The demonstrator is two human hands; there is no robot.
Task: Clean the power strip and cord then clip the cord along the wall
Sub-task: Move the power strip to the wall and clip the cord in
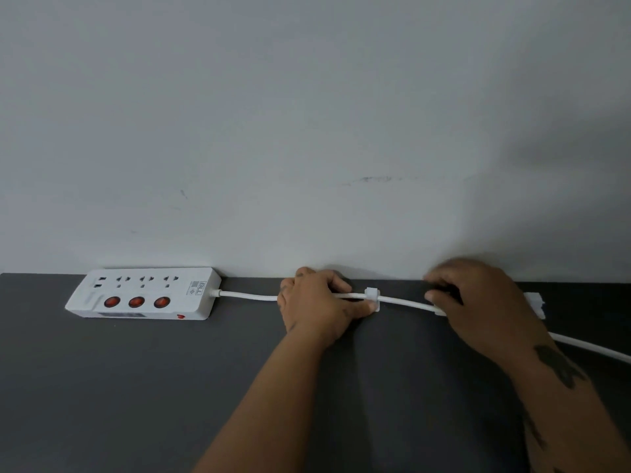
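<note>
surface: dark grey table (136, 387) meeting a pale wall | left, against the wall: white power strip (143, 293) lying flat, three red switches facing up | cord (249, 296) runs right from it along the tabletop through a white clip (372, 295) | far right: another white piece (534, 302), partly hidden

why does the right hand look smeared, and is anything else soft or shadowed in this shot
Head view: the right hand is motion-blurred at the fingers, while the left hand and power strip stay fairly sharp; a soft dark shadow falls on the wall at upper right; lighting is dim and even, with no glare on the cord.
</note>
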